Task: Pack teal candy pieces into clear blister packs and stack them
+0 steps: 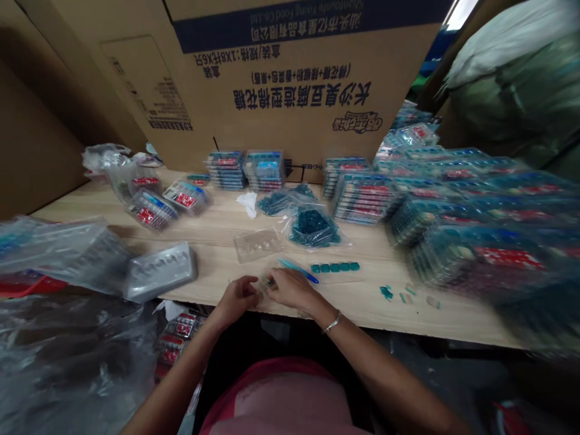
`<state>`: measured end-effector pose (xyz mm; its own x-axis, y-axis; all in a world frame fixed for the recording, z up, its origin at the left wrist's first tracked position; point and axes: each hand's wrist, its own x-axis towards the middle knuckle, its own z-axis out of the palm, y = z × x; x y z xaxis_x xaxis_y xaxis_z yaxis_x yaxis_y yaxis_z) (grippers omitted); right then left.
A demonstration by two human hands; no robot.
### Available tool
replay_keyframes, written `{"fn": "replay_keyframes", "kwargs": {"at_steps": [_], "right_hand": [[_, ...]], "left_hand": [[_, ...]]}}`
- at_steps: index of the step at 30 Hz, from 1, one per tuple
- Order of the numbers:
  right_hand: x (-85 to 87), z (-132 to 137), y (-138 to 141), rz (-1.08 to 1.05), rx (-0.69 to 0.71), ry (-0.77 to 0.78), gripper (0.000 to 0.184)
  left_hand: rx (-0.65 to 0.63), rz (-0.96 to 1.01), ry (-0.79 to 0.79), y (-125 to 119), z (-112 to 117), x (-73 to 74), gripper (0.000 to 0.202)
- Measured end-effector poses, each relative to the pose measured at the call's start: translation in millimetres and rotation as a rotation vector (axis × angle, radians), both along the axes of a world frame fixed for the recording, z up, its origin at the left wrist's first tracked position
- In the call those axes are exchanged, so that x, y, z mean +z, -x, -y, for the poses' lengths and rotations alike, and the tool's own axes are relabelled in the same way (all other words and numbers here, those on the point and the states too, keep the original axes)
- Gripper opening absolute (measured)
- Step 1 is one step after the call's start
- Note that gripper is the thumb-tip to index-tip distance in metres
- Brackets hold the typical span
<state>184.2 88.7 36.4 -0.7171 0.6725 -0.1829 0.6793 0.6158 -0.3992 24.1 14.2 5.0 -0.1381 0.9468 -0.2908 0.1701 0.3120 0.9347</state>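
Close together at the table's front edge, my left hand (239,297) and my right hand (290,288) pinch at something small and pale between their fingers, too blurred to name. Both hands are closed. Just past my right hand lies a blue pen (299,270). To its right, several dark teal squares (335,267) stand in a row. A shallow clear plastic tray (258,245) rests beyond my hands. Farther back, an opened clear bag of teal pieces (312,226) lies on the table.
Stacked filled clear packs (475,211) crowd the right side. Empty grey trays (161,270) sit at the left. Small teal and pale scraps (408,294) lie at right front. A big cardboard box (290,78) walls off the back, with more stacked packs (264,171) before it.
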Motion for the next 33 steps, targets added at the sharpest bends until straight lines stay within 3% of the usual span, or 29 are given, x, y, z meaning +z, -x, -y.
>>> {"fn": "replay_keyframes", "kwargs": {"at_steps": [3, 9, 16, 23, 27, 30, 33], "right_hand": [[-0.5, 0.9, 0.7, 0.002, 0.013, 0.005, 0.022], [-12.0, 14.4, -1.8, -0.04, 0.064, -0.128, 0.02], [-15.2, 5.7, -4.8, -0.139, 0.092, -0.047, 0.011], [-13.5, -7.3, -14.6, -0.339, 0.094, 0.144, 0.009], [-12.8, -9.2, -19.3, -0.547, 0.117, 0.233, 0.006], [-11.7, -6.7, -22.0, -0.699, 0.049, 0.391, 0.013], [-10.8, -2.8, -38.3, -0.832, -0.071, 0.542, 0.028]], "left_hand": [[0.002, -0.03, -0.018, -2.3, 2.3, 0.3, 0.037], [0.004, -0.077, -0.013, -4.4, 2.5, -0.4, 0.036], [0.013, -0.128, -0.054, -8.1, 3.3, 2.2, 0.029], [0.05, -0.088, -0.086, -12.2, 7.7, 6.1, 0.03], [0.151, 0.04, -0.122, -14.9, 13.0, 11.2, 0.034], [0.212, 0.144, -0.131, -18.7, 12.7, 18.7, 0.034], [0.182, 0.206, -0.132, -28.8, 7.1, 28.5, 0.036]]}}
